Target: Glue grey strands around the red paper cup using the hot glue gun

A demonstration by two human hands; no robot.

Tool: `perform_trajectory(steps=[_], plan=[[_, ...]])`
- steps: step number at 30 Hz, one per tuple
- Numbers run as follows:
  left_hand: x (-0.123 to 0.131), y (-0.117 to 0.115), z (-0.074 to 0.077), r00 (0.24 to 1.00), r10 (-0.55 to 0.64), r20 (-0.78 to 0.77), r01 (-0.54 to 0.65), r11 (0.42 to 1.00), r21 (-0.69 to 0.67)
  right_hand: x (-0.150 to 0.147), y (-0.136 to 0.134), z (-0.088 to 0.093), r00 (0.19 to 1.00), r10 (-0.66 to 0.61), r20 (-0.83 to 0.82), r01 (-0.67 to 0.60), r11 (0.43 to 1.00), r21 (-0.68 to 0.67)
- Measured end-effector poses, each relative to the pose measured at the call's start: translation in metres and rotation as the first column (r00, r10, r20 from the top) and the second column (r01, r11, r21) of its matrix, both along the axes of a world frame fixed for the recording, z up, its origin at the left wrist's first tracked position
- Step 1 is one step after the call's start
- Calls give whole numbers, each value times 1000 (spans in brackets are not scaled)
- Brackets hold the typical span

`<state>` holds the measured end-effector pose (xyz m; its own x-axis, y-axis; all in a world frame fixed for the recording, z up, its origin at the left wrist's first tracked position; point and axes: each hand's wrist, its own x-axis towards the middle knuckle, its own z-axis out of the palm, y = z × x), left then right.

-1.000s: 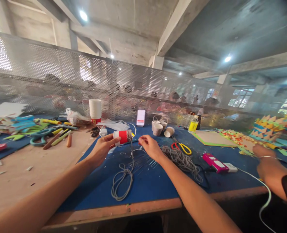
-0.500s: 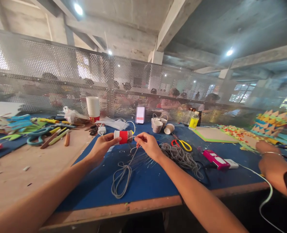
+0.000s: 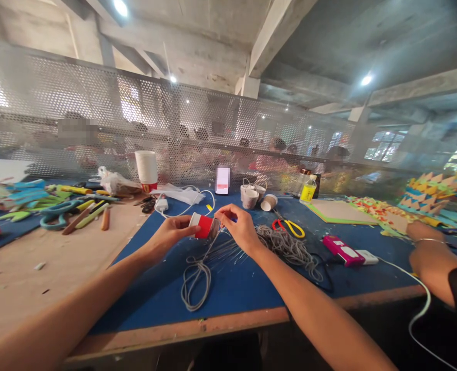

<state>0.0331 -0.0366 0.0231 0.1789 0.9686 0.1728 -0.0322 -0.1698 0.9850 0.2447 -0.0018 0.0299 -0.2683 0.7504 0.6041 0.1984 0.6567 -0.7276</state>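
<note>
My left hand (image 3: pixel 170 233) is closed around a small red and white paper cup (image 3: pixel 203 225), held on its side above the blue mat (image 3: pixel 236 288). My right hand (image 3: pixel 238 225) pinches a grey cord (image 3: pixel 197 270) against the cup's open end. The cord runs down from the cup to a loose loop lying on the mat below my hands. A larger tangle of grey cord (image 3: pixel 290 250) lies just right of my right wrist.
Yellow and red scissors (image 3: pixel 289 225), several small paper cups (image 3: pixel 256 198), a pink glue gun (image 3: pixel 342 251) and a yellow bottle (image 3: pixel 308 191) lie behind. Tools and coloured foam pieces (image 3: pixel 54 206) cover the left. Another person's arm (image 3: pixel 435 260) rests at the right. A perforated metal screen (image 3: pixel 166 134) stands behind.
My right hand has moved left to the cup's open end with the cord. The cup has tilted and come down a little; the cord loop has shifted slightly.
</note>
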Motion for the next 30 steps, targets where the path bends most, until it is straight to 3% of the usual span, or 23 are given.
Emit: perform_trajectory(steps=[17, 23, 30], plan=[[0, -2, 1, 997, -70, -44, 70, 997, -16, 2, 7, -4, 996, -73, 48, 73, 997, 3], [-2, -4, 1, 994, -103, -25, 100, 991, -86, 3, 8, -4, 998, -57, 3, 57, 998, -15], [-3, -2, 0, 995, -95, -23, 94, 994, -56, 4, 8, -2, 998, -64, -22, 63, 998, -24]])
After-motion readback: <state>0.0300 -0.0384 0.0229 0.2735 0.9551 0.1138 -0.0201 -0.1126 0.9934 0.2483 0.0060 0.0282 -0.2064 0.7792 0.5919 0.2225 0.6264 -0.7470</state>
